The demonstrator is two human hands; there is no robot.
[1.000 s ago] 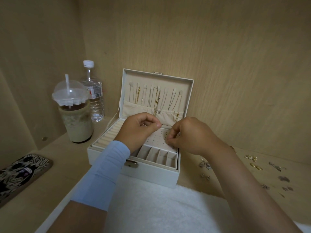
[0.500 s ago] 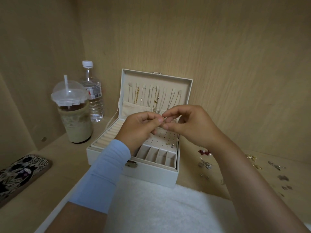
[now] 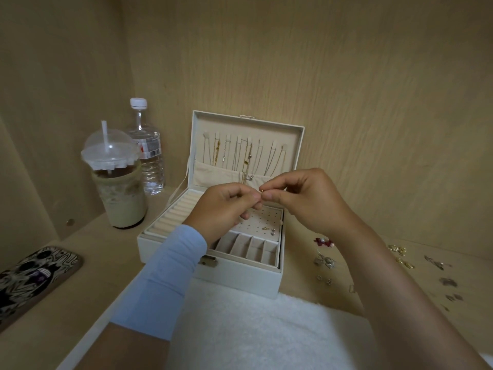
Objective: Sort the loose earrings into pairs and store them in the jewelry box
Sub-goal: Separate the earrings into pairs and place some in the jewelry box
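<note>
- Above the jewelry box [image 3: 240, 279], a gold earring [image 3: 262, 191] is pinched at the fingertips, lifted clear of the stud panel [image 3: 266, 213], where both hands worked a second ago.
- Left hand [image 3: 226, 206] and right hand [image 3: 306, 198] both pinch it (probably fiddling with the back).
- Studs [image 3: 270, 229] now sit in the panel, so I'd say one pair is stored.
- Loose earrings [image 3: 325, 261] still lie on the shelf to the right.

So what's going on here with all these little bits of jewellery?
A person is sorting earrings. Both hands are raised over the open jewelry box. The left hand and right hand pinch one tiny gold earring between their fingertips. A few stored earrings sit on the holed pad inside, and necklaces hang in the lid. More loose earrings lie on the shelf to the right.
</note>
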